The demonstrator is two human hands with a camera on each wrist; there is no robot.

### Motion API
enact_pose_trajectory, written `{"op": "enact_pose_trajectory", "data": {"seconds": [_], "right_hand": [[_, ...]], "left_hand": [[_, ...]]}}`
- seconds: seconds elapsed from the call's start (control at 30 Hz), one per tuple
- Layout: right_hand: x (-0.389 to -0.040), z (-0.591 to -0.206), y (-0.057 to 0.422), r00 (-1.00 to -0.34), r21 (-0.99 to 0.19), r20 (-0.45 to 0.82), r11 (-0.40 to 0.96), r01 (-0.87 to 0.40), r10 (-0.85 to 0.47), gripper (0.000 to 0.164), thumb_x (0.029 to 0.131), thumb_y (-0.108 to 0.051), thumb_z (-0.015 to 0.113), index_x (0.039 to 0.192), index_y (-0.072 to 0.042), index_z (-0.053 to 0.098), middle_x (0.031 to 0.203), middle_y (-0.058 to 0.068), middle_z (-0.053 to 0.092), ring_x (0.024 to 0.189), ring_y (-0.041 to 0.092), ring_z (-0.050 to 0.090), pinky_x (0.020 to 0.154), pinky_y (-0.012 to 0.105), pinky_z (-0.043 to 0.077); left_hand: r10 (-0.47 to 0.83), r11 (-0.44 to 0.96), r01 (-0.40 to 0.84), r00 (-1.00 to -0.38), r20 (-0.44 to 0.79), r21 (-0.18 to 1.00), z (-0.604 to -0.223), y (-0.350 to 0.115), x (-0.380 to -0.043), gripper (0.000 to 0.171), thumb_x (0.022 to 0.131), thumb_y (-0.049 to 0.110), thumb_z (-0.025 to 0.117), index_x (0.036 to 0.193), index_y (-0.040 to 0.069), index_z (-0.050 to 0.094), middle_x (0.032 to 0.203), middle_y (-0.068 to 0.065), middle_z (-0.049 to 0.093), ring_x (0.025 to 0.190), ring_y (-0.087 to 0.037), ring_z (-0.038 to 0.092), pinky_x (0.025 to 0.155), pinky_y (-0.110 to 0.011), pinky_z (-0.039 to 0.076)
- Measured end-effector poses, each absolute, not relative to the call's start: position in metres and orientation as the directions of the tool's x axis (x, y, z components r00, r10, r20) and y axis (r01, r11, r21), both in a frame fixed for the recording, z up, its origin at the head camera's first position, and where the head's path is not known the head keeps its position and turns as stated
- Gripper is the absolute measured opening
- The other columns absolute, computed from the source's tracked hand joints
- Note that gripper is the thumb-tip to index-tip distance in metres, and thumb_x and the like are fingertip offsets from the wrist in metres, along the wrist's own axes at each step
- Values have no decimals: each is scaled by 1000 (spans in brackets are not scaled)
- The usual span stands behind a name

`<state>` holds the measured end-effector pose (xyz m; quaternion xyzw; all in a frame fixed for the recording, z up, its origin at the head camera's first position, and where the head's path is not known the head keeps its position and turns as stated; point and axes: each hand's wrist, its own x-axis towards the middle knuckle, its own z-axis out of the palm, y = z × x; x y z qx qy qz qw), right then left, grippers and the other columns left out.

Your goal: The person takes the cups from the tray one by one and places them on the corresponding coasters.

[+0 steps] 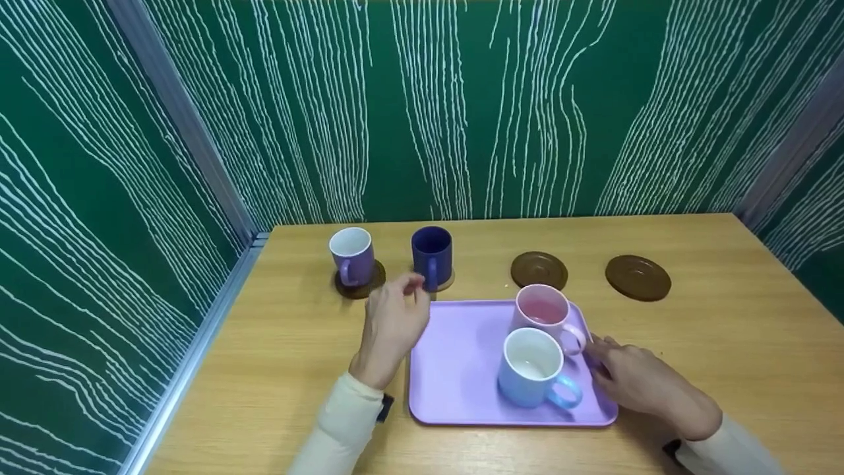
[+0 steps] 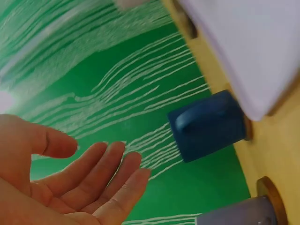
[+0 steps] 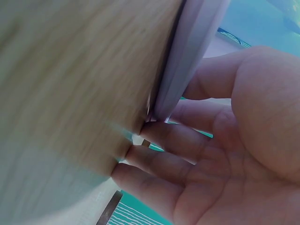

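My left hand (image 1: 395,316) hovers between the tray's left edge and a dark blue mug (image 1: 443,260). In the left wrist view its loosely bent fingers (image 2: 112,164) hold nothing and stay apart from that mug. My right hand (image 1: 636,379) grips the right edge of a lilac tray (image 1: 455,369); in the right wrist view its thumb lies over the rim and other fingertips meet the table. On the tray's right half stand a pink mug (image 1: 542,305) and, nearer, a light blue mug (image 1: 527,379), both with handles to the right and some clear liquid showing.
A purple mug (image 1: 359,264) stands on a dark round coaster (image 1: 377,280) at the back left. The dark blue mug rests on a lighter coaster (image 1: 447,284). Two brown coasters (image 1: 539,267) lie bare behind the tray and to its right. Green patterned panels (image 1: 409,112) enclose the wooden table.
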<state>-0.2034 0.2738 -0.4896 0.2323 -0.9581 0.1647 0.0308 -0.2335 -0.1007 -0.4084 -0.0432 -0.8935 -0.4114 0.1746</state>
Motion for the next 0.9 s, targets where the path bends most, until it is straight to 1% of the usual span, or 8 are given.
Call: {"op": "enact_pose_trajectory", "data": {"seconds": [0.03, 0.13, 0.23, 0.33, 0.57, 0.73, 0.83, 0.9], "right_hand": [[-203, -490, 274, -890, -301, 137, 837, -456, -435, 19, 94, -8, 69, 112, -9, 71, 137, 31, 60, 120, 57, 60, 99, 68, 48], [-203, -490, 274, -889, -295, 132, 839, -457, -438, 24, 94, -8, 69, 118, -7, 71, 137, 30, 61, 119, 56, 61, 98, 67, 50], [-203, -489, 275, -892, -288, 115, 844, -452, -438, 33, 95, -9, 68, 127, -4, 70, 138, 30, 60, 120, 55, 61, 98, 67, 49], [-203, -489, 275, -891, -289, 114, 844, -452, -439, 36, 95, -9, 67, 130, -2, 68, 138, 31, 60, 121, 56, 60, 99, 68, 48], [-203, -489, 275, -889, -306, 122, 835, -456, -441, 20, 95, -9, 68, 114, -7, 71, 136, 31, 61, 118, 56, 61, 98, 69, 49], [-204, -489, 275, -888, -309, 111, 834, -457, -445, 19, 94, -9, 68, 113, -7, 70, 136, 32, 61, 118, 56, 61, 98, 68, 49], [-205, -488, 274, -890, -306, 102, 837, -454, -445, 19, 94, -9, 68, 112, -8, 70, 129, 29, 67, 103, 46, 70, 88, 64, 56], [-205, -488, 274, -890, -301, 105, 838, -454, -444, 16, 94, -9, 68, 110, -8, 70, 125, 27, 69, 98, 41, 71, 83, 60, 58]], "left_hand": [[-48, 672, 228, -936, 349, 704, -412, -101, -230, 27, 96, 18, 59, 114, 10, 77, 112, -8, 77, 107, -22, 72, 88, -40, 60], [2, 704, 258, -932, 362, 662, -421, -101, -222, 26, 94, 15, 61, 113, 9, 77, 113, -8, 77, 108, -24, 72, 90, -42, 59], [49, 727, 292, -925, 378, 621, -428, -102, -217, 28, 93, 12, 61, 115, 5, 76, 115, -10, 76, 109, -26, 72, 92, -43, 59], [78, 742, 303, -925, 373, 597, -435, -104, -215, 30, 93, 10, 62, 119, 0, 74, 119, -13, 75, 114, -30, 70, 97, -45, 57], [90, 748, 264, -949, 302, 609, -456, -108, -218, 34, 92, 10, 66, 123, -2, 72, 133, -25, 66, 126, -42, 62, 108, -53, 49], [110, 750, 251, -959, 260, 611, -468, -110, -219, 36, 91, 9, 67, 125, -3, 71, 136, -32, 61, 129, -48, 58, 110, -57, 46], [127, 761, 253, -961, 246, 597, -473, -111, -219, 37, 90, 8, 69, 125, -3, 71, 136, -35, 59, 129, -50, 56, 111, -57, 45], [135, 769, 249, -964, 231, 589, -475, -112, -219, 39, 90, 8, 70, 127, -4, 70, 138, -36, 58, 130, -51, 55, 112, -57, 44]]}}
